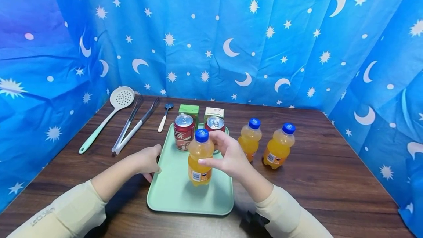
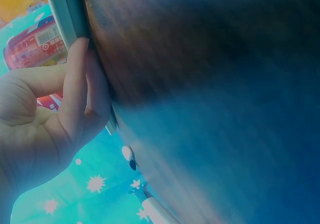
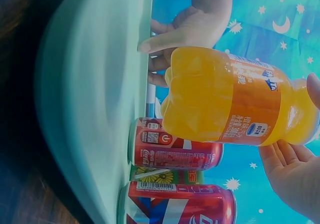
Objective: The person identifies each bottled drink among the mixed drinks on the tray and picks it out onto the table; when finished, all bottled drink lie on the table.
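My right hand (image 1: 228, 155) grips an orange soda bottle (image 1: 201, 168) with a blue cap round its upper part, thumb on the near side. The bottle is upright over the light green tray (image 1: 190, 203); in the right wrist view a gap shows between the bottle's base (image 3: 172, 92) and the tray. My left hand (image 1: 148, 160) holds the tray's left edge, thumb on the rim and the other fingers along its outer side (image 2: 82, 92). Two red soda cans (image 1: 184, 131) stand on the tray, the right one partly hidden by my right hand, with two small green cartons (image 1: 189, 109) behind them.
Two more orange soda bottles (image 1: 250, 140) (image 1: 279, 146) stand right of the tray. On the left lie a slotted skimmer (image 1: 122, 97), tongs (image 1: 135, 131) and a small spoon (image 1: 162, 122). A blue star-and-moon cloth (image 1: 211, 47) hangs behind the brown wooden table (image 1: 314, 194).
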Demonstrator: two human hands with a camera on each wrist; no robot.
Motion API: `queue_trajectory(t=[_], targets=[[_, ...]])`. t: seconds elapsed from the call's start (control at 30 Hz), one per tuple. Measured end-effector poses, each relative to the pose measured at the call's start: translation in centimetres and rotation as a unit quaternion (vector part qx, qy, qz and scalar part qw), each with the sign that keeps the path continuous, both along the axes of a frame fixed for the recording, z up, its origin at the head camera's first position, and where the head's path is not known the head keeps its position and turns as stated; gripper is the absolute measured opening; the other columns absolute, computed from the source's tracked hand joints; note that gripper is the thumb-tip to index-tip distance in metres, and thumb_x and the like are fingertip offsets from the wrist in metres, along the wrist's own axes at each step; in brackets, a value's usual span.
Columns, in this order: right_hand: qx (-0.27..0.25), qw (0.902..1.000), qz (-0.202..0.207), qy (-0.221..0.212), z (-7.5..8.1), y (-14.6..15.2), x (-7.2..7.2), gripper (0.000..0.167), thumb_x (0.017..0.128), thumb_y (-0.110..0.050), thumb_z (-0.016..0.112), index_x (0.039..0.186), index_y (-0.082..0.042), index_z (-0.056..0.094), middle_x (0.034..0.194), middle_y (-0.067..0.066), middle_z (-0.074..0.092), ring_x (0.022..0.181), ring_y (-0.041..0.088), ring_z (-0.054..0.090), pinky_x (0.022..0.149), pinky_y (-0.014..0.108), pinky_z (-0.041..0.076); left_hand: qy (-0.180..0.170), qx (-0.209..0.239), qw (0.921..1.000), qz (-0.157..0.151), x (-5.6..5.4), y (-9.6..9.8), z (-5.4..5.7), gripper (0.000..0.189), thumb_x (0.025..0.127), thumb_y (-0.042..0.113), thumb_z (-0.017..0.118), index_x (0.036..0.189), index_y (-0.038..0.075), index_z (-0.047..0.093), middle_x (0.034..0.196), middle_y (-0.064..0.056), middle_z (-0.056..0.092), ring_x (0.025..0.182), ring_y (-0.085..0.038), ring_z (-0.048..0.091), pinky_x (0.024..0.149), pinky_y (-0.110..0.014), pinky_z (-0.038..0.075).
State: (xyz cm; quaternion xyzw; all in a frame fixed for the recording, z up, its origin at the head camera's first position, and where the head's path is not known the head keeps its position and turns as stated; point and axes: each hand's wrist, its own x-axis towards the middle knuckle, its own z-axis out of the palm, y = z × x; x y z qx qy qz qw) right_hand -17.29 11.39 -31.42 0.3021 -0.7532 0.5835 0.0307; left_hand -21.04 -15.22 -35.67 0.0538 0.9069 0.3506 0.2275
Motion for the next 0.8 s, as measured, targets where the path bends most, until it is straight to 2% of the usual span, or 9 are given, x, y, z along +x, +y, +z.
queue_trajectory(t=[0.47, 0.8], targets=[[-0.009, 1.0, 0.001, -0.001, 0.12, 0.49, 0.09, 0.052, 0.075, -0.004, 0.078, 0.121, -0.006, 0.054, 0.115, 0.005, 0.06, 0.107, 0.018, 0.058, 0.094, 0.034, 0.049, 0.002, 0.004, 1.0, 0.004, 0.04, 0.07, -0.05, 0.035, 0.078, -0.015, 0.063, 0.102, -0.004, 0.04, 0.081, -0.018, 0.052, 0.058, -0.025, 0.061, 0.047, -0.034, 0.058], [-0.015, 0.9999, -0.001, 0.006, 0.25, 0.93, 0.28, 0.053, 0.075, -0.005, 0.077, 0.122, -0.005, 0.053, 0.117, 0.005, 0.06, 0.108, 0.019, 0.057, 0.095, 0.034, 0.049, 0.001, 0.003, 1.0, 0.004, -0.03, 0.08, -0.01, 0.035, 0.077, -0.015, 0.063, 0.102, -0.004, 0.04, 0.086, -0.018, 0.051, 0.059, -0.025, 0.062, 0.047, -0.034, 0.058]])
